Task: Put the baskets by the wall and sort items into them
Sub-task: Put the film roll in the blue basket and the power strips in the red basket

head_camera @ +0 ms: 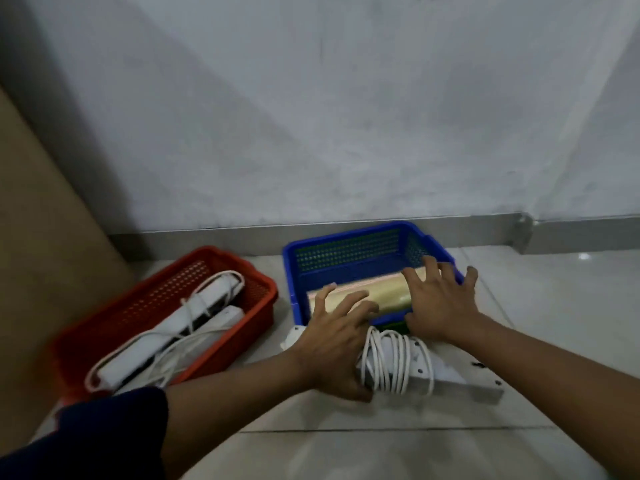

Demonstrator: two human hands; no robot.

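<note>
Two perforated plastic baskets stand on the pale tiled floor (398,452) near the grey wall (329,116). The red rectangular basket (86,344), at left, lies skewed and holds white power strips (180,320) with loose white cords. The blue rectangular basket (349,258), at right, sits close to the skirting and holds a pale yellow, roll-shaped packet (377,292); its kind cannot be told. The left hand (332,341), fingers spread and straight, reaches over the blue basket's near rim, its heel over a white power strip wound with its cord (401,368) on the floor just before the basket. The right hand (440,303), grip likewise open with fingers splayed, rests on the packet and the basket's right rim.
</note>
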